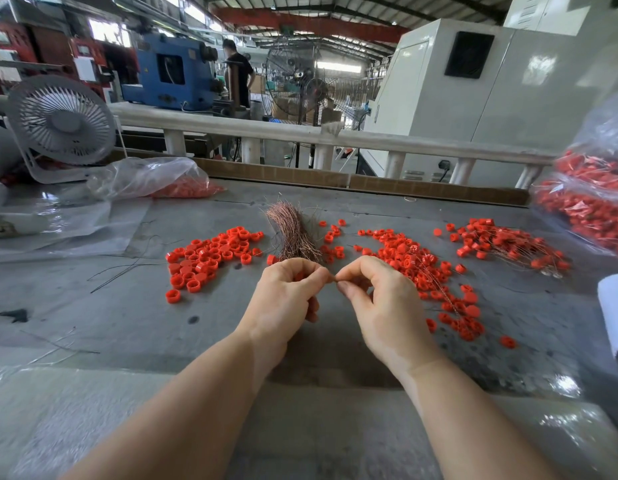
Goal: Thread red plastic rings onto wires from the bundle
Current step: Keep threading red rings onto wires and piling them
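Both hands met over the middle of the grey table (110,317), fingertips nearly touching. The left hand (286,292) had its fingers curled, pinching something small; a trace of red showed inside the curl, probably a ring, though it was mostly hidden. The right hand (380,299) pinched thumb against forefinger at the same spot; whatever thin wire it held was too fine to make out.

Nearer than the hands the tabletop lay bare, and a bare strip ran left of the left hand up to a few stray dark wires (127,268). Just beyond the knuckles lay the copper wire bundle (293,233), one bundle, its near end hidden behind the left hand. Beyond-left of the left hand spread a pile of loose red rings (210,258), too many to count. Right of the right hand lay a second spread of rings tangled with wires (432,271), and farther right a third cluster (501,244).

Two clear plastic bags held more red parts: one far left (155,181), one at the right edge (591,202), cut off by the frame. A white fan (61,123) stood at the far left rim.
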`<state>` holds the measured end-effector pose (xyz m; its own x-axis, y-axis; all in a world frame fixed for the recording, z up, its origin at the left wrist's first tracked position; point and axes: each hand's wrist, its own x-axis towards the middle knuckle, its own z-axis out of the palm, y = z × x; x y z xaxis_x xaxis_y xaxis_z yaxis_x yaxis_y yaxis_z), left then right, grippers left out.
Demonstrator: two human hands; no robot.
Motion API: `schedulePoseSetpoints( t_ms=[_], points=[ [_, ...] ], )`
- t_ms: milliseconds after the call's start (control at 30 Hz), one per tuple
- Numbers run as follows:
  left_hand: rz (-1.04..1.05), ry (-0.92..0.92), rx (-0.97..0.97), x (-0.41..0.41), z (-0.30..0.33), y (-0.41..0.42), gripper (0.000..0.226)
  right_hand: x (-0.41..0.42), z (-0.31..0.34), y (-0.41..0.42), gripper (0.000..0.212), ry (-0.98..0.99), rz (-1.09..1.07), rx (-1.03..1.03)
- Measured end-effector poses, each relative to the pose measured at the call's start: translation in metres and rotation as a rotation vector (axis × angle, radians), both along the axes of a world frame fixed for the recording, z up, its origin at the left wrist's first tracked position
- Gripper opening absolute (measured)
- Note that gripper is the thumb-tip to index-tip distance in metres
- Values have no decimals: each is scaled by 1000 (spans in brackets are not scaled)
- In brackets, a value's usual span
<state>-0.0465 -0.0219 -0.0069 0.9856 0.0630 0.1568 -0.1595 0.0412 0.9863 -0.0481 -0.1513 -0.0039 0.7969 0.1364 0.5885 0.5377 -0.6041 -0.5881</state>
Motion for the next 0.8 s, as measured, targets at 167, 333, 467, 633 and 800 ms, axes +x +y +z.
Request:
schedulePoseSetpoints(
  t_ms=[167, 333, 467, 633, 800],
  points=[
    [12, -5, 19, -1, 0, 0, 21, -1, 1, 0, 10, -10, -1, -14],
    [26, 18, -15, -1, 1, 0, 20, 0, 1, 0, 13, -14, -31, -15],
    [-35, 116, -284, -1, 6, -1, 19, 0, 0, -2, 14, -36, -74, -6],
    [-103, 123, -384, -2, 8, -3, 26, 1, 0, -3, 15, -58, -101, 22],
    [-109, 70, -447, -1, 8, -2, 18, 2, 1, -3, 12, -70, -111, 22]
  ],
)
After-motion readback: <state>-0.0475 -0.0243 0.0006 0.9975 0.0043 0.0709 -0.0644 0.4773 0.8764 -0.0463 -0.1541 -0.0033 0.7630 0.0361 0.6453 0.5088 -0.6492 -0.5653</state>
